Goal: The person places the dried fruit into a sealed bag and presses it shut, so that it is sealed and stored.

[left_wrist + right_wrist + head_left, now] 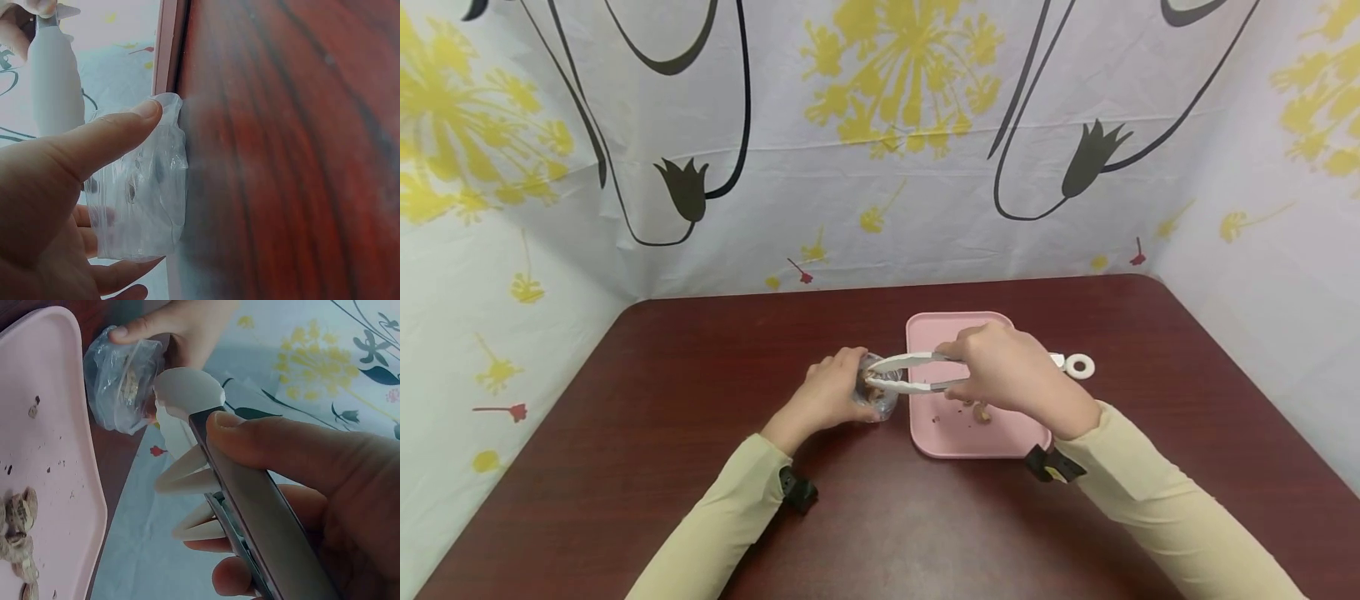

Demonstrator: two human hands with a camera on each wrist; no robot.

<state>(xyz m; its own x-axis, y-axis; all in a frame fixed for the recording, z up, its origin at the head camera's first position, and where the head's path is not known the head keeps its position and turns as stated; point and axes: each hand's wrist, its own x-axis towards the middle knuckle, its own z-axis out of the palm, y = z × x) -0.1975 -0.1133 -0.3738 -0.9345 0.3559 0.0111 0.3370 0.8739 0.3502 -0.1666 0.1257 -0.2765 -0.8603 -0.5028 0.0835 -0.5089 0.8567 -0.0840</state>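
- Step in hand, as judged: putting brown, peanut-like pieces (22, 519) into a clear bag (115, 387) by means of tongs (910, 361).
- Next move, as judged: part the tong tips over the bag's mouth so that any piece drops inside, with the mouth kept spread; then go back to the pieces left lying. Whether the tips grip a piece, or lie within the mouth or just over it, cannot be told.
- Left hand (827, 392): curled round the bag, thumb on one side, fingers on the other.
- Right hand (1011, 367): gripping the tongs by their arms, thumb along one metal face.
- Bag: thin transparent plastic, glossy and creased, with a ridged strip near the edge, perhaps a seal; located on the table (820, 533), just left of the tray (940, 442). Some brown contents show through.
- Tongs: smooth grey metal arms, matt white scalloped heads; a white ring behind the right hand, in line with them, is probably their end loop.
- Tray: pink, shallow, rounded corners, raised rim, smooth matt face.
- Pieces on tray: tan to dark brown, rough, knobbly, clustered; dark crumbs scattered near.
- Table: dark red-brown, wood-grained, with a soft sheen.
- Backdrop (820, 183): pale sheeting, lightly creased, printed with yellow and grey flowers.
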